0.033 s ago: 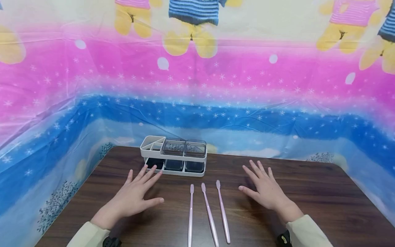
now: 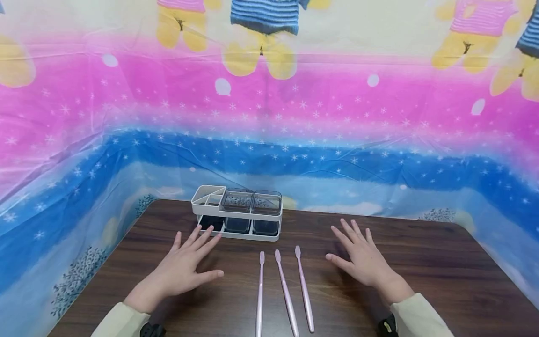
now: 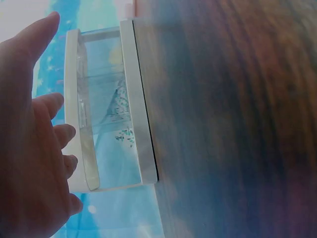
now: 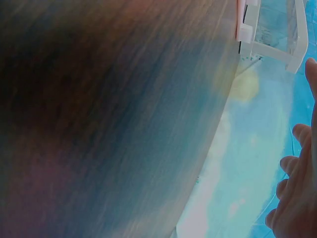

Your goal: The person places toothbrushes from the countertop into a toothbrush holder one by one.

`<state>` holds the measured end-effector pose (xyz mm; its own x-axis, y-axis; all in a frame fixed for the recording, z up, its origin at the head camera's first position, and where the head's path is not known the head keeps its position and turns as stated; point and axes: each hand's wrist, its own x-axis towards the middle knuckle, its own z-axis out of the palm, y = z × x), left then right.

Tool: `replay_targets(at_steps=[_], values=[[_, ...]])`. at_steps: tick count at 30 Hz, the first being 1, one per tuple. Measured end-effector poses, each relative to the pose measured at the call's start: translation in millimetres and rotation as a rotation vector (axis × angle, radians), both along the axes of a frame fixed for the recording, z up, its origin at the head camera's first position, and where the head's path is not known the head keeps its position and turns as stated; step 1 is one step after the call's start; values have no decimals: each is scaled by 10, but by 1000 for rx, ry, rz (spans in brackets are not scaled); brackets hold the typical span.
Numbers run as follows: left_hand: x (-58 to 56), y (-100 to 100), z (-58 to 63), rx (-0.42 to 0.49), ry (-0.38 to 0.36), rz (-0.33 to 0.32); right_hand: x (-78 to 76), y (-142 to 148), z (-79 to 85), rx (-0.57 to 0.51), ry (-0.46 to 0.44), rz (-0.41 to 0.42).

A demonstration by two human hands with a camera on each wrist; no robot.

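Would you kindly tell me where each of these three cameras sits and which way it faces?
Head: worn on the head, facing forward and down at the table, toothbrushes, rack and cloth; the left hand, right hand and sleeves show.
Left wrist: worn there, facing past the left hand toward the rack and table; that hand shows at left.
Right wrist: worn there, facing across the table's edge toward the cloth; part of the right hand shows at right.
Both wrist views share the rack.
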<state>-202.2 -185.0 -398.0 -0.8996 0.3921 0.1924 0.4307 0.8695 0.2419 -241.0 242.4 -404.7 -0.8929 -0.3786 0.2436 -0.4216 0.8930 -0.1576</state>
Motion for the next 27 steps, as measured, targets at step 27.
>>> replay_targets(at_steps=[27], values=[[-607,-363,275,649,-58,199,277,-634,34,-496,-230,-67]])
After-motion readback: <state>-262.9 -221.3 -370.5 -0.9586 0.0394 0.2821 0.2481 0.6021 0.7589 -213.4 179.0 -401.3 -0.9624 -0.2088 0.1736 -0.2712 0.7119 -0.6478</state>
